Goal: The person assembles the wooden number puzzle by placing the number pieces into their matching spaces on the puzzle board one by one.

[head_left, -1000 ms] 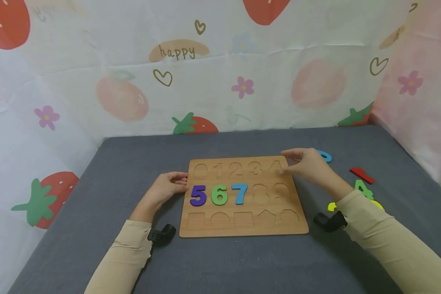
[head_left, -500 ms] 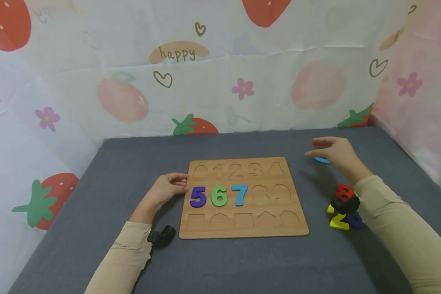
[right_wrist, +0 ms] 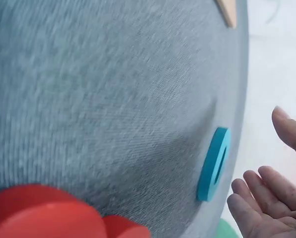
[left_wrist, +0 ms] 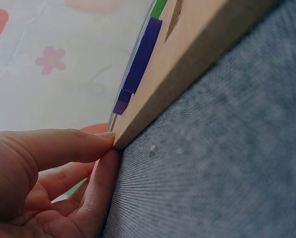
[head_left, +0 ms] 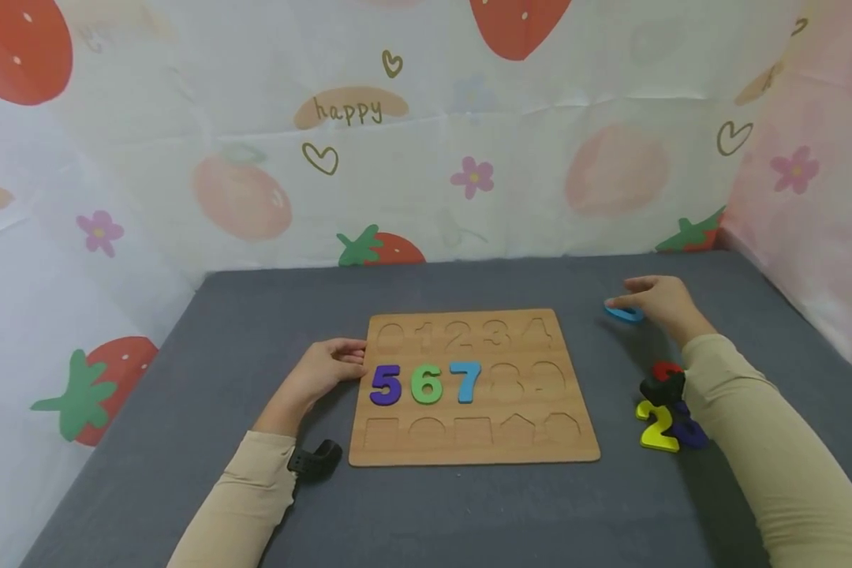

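Bare left hand (head_left: 325, 367), bare right hand (head_left: 666, 304). Long plain beige fabric left sleeve (head_left: 243, 495), lightly creased; matching beige fabric right sleeve (head_left: 763, 450), soft wrinkles. Curved black left wrist device (head_left: 323, 457); rounded black right wrist device (head_left: 662, 389) (finer markings too small to tell).

The rectangular wooden board (head_left: 476, 451) is a warm light tan, and its numbers really pop: a chunky purple 5 (head_left: 396, 387), a lime green 6 (head_left: 417, 386), a sky blue 7 (head_left: 471, 385). Loose pieces are just as loud, with a bright blue oval ring (right_wrist: 211, 166), a lemon yellow 2 (head_left: 657, 431), a dark purple piece (head_left: 692, 434) and a red rounded piece (right_wrist: 43, 215). The tablecloth (head_left: 461, 517) is plain slate grey, the long fabric sleeves (head_left: 760, 426) are solid beige with black wrist straps (head_left: 317, 461), and the white cloth backdrop (head_left: 518, 213) has red-and-green strawberries (head_left: 521, 24), faded peachy fruit (head_left: 618, 170), pink flowers (head_left: 466, 178) and gold-brown heart outlines.
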`<act>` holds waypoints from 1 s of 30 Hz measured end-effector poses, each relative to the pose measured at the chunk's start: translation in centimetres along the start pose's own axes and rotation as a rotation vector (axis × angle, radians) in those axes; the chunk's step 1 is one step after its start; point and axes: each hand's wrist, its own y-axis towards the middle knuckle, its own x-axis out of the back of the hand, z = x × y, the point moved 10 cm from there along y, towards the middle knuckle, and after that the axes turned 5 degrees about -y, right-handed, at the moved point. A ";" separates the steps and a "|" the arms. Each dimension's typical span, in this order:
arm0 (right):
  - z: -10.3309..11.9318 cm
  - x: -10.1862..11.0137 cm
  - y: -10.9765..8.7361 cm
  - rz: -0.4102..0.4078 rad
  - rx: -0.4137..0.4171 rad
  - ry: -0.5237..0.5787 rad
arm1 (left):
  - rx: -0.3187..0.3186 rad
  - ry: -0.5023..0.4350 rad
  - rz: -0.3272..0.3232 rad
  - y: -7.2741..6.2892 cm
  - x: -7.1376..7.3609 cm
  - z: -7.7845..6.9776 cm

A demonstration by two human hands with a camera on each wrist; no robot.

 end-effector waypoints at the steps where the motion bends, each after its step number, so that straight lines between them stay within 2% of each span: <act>1: -0.2 0.0 0.1 0.008 0.000 -0.003 | 0.000 0.000 0.000 0.0 -0.1 0.0; 15: -1.8 -0.2 0.4 0.055 -0.028 -0.053 | -0.007 0.010 -0.008 -0.1 -0.2 0.0; 20: -1.9 -0.4 0.7 0.076 -0.035 0.001 | -0.016 0.000 -0.007 0.0 0.0 -0.1; 22: -1.6 -0.5 0.7 0.073 -0.013 0.001 | -0.016 -0.004 -0.007 0.1 0.0 -0.1; 26: -0.9 -0.6 0.9 0.071 0.062 -0.091 | -0.016 -0.006 -0.010 0.1 0.0 0.0; 30: -0.3 -1.3 1.1 0.109 0.124 -0.150 | -0.011 -0.003 -0.014 0.0 0.1 0.1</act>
